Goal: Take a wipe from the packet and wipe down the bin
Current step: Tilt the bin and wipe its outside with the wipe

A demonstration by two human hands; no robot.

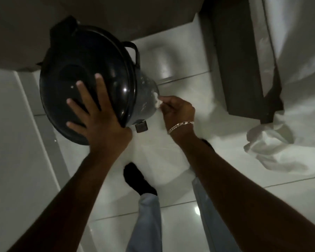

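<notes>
A round black pedal bin [65,57] with a glossy domed lid stands on the white tiled floor, left of centre. My left hand [93,113] lies flat on the lid with fingers spread. My right hand [176,110] pinches a small crumpled white wipe [157,100] and presses it against the bin's shiny side wall [145,99], low on the right. The bin's foot pedal [141,126] sticks out below the lid's edge. The wipe packet is not in view.
A dark wooden furniture leg or panel [240,57] stands at the right, with white fabric [284,124] hanging and bunched beside it. A brown surface [25,33] overhangs the bin at the top left. My feet and pale trousers [147,215] are below.
</notes>
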